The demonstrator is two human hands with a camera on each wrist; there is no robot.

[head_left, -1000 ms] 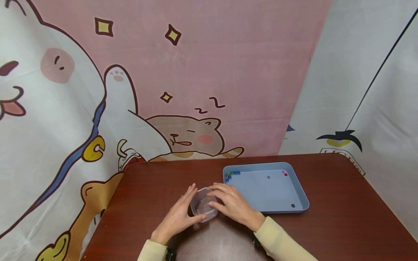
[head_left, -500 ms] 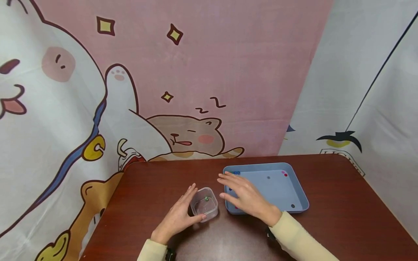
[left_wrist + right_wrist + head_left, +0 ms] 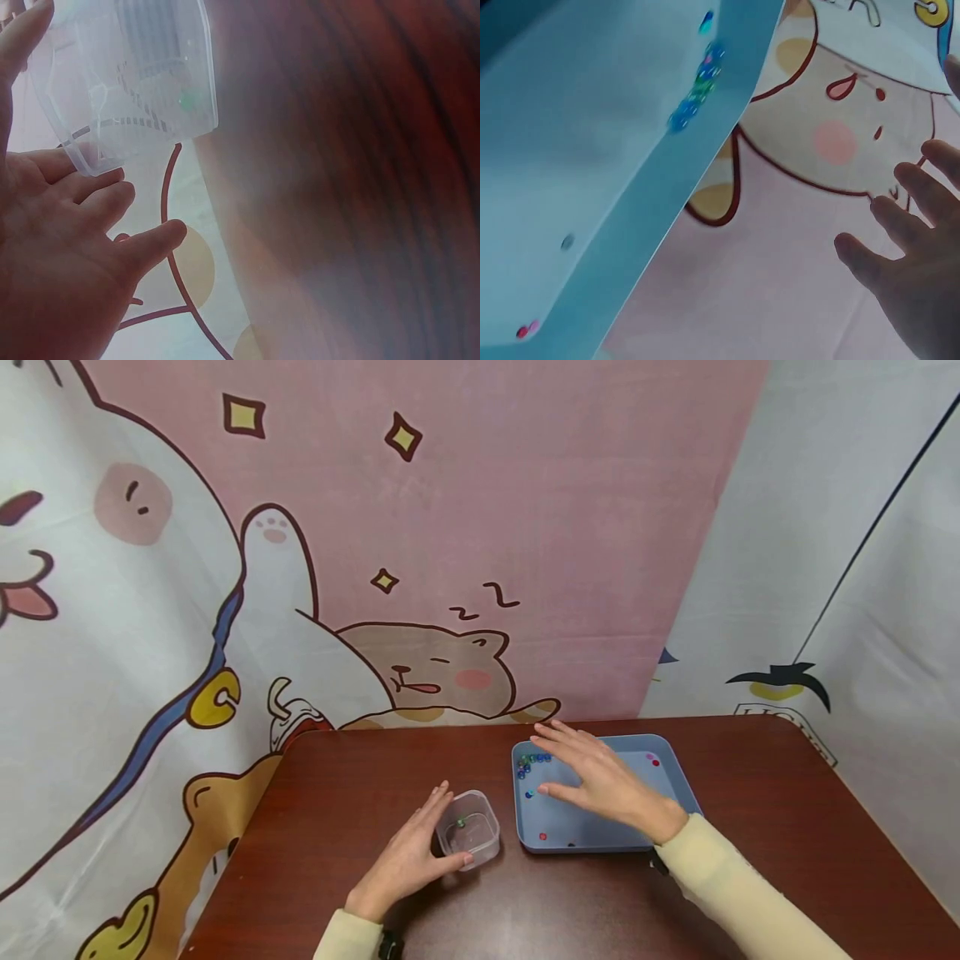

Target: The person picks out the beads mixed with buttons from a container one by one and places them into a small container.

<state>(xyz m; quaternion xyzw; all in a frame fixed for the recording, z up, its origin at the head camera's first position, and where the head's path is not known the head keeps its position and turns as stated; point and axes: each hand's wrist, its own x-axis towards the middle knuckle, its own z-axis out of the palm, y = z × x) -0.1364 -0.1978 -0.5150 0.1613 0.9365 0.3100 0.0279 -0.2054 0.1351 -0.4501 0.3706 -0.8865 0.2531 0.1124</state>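
On the table, left of the tray, stands a small clear plastic container (image 3: 480,852) with one green marble (image 3: 461,822) in it. My left hand (image 3: 411,858) holds it from the left, thumb on the near side and fingers along the left side; the lower fingers reach past it in the left wrist view. My right hand (image 3: 600,777) hovers over the tray (image 3: 600,849), fingers spread, holding nothing. Several blue and green marbles (image 3: 523,768) lie in the tray's far left corner. A blue marble (image 3: 529,794) and a red marble (image 3: 543,837) lie nearer.
The light blue tray has low walls. A red marble (image 3: 656,762) and a pink one sit in its far right corner. A grey marble (image 3: 568,241) shows in the right wrist view. A printed cloth (image 3: 585,568) hangs behind the brown table (image 3: 360,777).
My right hand has left the container and moved right, over the tray. The green marble has come into view in the container and shifted left. My left hand has stayed in place.
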